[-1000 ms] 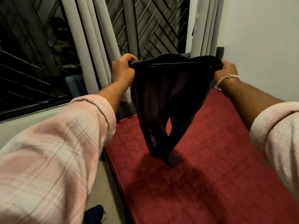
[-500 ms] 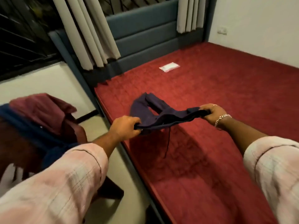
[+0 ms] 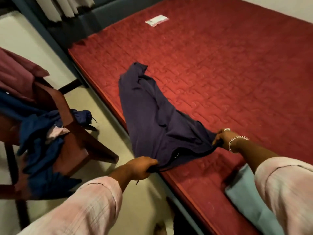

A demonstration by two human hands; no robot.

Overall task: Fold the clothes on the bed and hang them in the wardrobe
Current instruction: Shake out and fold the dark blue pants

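Far left: 1 wooden chair, cut off by the frame edge, w/ a heap on it: 1 maroon cloth on top, dark blue clothes below, a pale pink bit showing among them; can't count separate pieces in the blur. Floor betw. chair & bed. Left hand fisted on the near corner of 1 navy garment, at the bed edge. Garment lies spread on the red bed, far end bunched, type hard to tell. Right hand, bracelet on wrist, pinches the other corner; hands apart. 1 small white packet near the headboard. 1 light blue cloth bottom right, partly hidden by the right sleeve.
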